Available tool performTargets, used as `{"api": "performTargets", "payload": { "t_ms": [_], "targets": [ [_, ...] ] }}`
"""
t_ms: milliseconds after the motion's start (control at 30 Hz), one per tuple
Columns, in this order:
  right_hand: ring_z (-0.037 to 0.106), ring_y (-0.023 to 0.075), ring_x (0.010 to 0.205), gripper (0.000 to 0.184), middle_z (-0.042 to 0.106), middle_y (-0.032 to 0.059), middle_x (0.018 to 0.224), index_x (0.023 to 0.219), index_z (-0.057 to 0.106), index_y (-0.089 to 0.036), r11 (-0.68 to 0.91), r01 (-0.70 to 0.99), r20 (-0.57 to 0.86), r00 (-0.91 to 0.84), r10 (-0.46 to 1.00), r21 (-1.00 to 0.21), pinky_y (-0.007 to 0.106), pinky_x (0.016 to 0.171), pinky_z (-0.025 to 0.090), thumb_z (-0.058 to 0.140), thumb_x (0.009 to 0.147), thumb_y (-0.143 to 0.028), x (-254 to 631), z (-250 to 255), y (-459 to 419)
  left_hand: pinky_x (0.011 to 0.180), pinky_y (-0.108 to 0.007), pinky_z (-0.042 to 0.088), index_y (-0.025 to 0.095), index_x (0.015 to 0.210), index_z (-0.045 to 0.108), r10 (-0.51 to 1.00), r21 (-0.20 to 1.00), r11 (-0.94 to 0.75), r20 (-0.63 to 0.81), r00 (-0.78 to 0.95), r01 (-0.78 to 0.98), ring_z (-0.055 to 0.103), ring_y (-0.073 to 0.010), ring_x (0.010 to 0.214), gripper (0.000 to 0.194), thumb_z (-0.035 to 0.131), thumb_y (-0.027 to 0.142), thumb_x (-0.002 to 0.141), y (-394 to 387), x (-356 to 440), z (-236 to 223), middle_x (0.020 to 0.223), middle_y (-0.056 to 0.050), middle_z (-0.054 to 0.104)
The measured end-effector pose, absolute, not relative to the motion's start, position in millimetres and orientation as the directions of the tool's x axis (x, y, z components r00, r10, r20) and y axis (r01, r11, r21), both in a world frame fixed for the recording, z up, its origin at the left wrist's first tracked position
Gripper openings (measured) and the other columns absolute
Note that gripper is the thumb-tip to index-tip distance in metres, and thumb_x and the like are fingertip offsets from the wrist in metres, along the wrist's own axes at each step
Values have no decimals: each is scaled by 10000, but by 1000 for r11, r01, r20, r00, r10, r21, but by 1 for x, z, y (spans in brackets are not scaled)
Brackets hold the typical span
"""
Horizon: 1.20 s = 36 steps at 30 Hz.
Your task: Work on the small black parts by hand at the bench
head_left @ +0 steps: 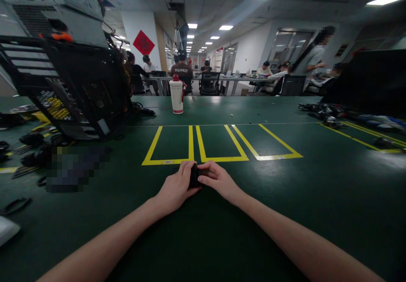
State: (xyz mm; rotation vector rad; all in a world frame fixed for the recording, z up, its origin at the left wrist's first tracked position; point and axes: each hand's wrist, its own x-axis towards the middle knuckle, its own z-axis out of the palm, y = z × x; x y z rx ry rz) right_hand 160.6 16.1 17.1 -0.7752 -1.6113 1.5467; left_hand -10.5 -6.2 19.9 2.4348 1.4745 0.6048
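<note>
Both of my hands meet at the middle of the dark green table (285,197). My left hand (176,187) and my right hand (217,180) are closed together around a small black object (193,175), which is mostly hidden between the fingers. The hands rest on the table just in front of three yellow taped rectangles (222,144).
A white bottle with a red cap (176,95) stands beyond the rectangles. An opened black computer case (72,87) and black loose parts (31,146) fill the left side. More dark items (330,113) lie at the far right. Several people sit at desks in the background.
</note>
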Motion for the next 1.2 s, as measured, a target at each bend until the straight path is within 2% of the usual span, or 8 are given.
{"api": "performTargets", "payload": {
  "t_ms": [100,267,467,700,867,1033,1200],
  "targets": [
    [556,165,938,262,542,22,991,946,495,-195,95,-46,106,-507,856,-994,351,837,460,591,706,-237,161,20,15,762,-365,477,238,1188,183,892,414,-451,204,403,790,529,-206,955,546,507,297,752,-7,-10,21,1236,-70,328],
    [530,173,986,344,537,35,1039,1028,481,-205,67,-2,58,-514,856,-998,384,891,425,594,705,-243,162,18,17,762,-354,478,246,1195,172,894,416,-447,183,408,792,529,-201,957,560,509,302,752,-7,-11,23,1249,-72,312],
    [510,164,1034,392,514,19,1071,987,459,-208,40,-107,95,-570,816,-993,369,936,397,639,647,-133,163,17,16,757,-344,479,247,1189,169,899,406,-436,172,402,803,533,-195,946,572,521,281,740,-5,-11,21,1234,-64,329],
    [550,175,962,248,543,23,1003,952,493,-207,67,-59,88,-530,843,-996,375,847,457,577,720,-231,163,21,15,754,-353,482,236,1190,189,886,408,-464,212,413,786,524,-207,958,553,513,312,748,-3,-10,19,1232,-69,331],
    [518,178,1016,354,529,43,1060,1043,475,-206,75,-4,65,-530,845,-997,398,913,404,589,709,-236,164,21,17,713,-361,495,238,1177,192,897,416,-441,195,396,795,538,-214,927,539,505,315,745,-4,-9,20,1209,-69,350],
    [507,169,1038,398,509,25,1070,1003,462,-211,55,-60,80,-580,811,-997,381,928,398,642,651,-160,166,20,17,722,-360,493,238,1176,186,898,401,-441,183,401,803,536,-212,924,555,516,273,731,-4,-9,22,1207,-66,342],
    [545,172,964,300,523,24,1010,963,483,-209,68,-50,85,-559,825,-996,387,861,444,606,690,-211,166,20,15,688,-349,503,233,1175,198,894,419,-446,185,407,791,547,-209,892,532,504,302,745,-4,-9,22,1196,-68,350]
  ]
}}
